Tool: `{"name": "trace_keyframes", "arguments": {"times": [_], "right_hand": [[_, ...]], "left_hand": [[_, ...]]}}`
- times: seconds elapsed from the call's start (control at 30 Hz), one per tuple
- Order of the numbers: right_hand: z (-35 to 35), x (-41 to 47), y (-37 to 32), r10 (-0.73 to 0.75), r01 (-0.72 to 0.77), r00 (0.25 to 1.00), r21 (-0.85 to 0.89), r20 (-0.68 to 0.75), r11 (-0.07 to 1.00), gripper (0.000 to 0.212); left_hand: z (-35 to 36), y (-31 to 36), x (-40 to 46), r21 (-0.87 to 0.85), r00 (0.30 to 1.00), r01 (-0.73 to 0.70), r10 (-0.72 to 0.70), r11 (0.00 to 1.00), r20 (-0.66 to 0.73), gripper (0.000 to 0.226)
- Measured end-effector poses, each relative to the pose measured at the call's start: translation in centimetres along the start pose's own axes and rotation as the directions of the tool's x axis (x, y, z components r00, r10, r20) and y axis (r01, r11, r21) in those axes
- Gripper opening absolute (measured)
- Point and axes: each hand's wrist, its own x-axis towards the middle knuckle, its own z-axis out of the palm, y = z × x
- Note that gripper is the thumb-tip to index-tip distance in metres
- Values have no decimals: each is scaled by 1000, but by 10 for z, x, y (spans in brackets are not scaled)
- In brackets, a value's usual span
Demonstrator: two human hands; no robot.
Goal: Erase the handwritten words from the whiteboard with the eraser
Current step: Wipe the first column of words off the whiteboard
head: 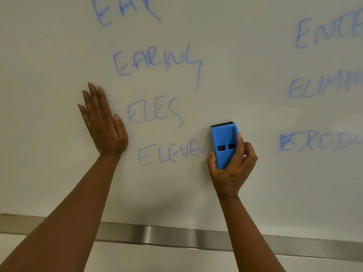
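Observation:
A whiteboard (245,85) fills the view, with several words handwritten in blue marker. My right hand (233,169) grips a blue eraser (224,142) with a black felt face, held upright against the board at the right end of the word ELEVEN (170,156), covering its last letter. My left hand (104,122) lies flat on the board with straight fingers, just left of the word EYES (153,112). EARING (157,61) is written above it, and part of a word sits at the top (121,10).
A second column of blue words runs off the right edge: ENTE (328,30), ELIMI (322,85) and EXODU (318,142) with a crossed-out first letter. A metal tray rail (176,238) runs along the board's bottom edge.

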Motion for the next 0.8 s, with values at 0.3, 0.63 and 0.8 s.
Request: {"name": "trace_keyframes", "arguments": {"times": [0.3, 0.63, 0.8], "right_hand": [[18, -29, -32, -202, 203, 975, 3, 95, 979, 62], [17, -17, -26, 45, -44, 999, 17, -29, 999, 62], [25, -42, -41, -155, 155, 984, 3, 83, 988, 62]], "left_hand": [[0, -2, -1, 12, 1000, -11, 11, 1000, -15, 62], [2, -3, -3, 3, 999, -13, 13, 1000, -38, 62], [2, -4, -3, -5, 999, -14, 14, 1000, -42, 62]]}}
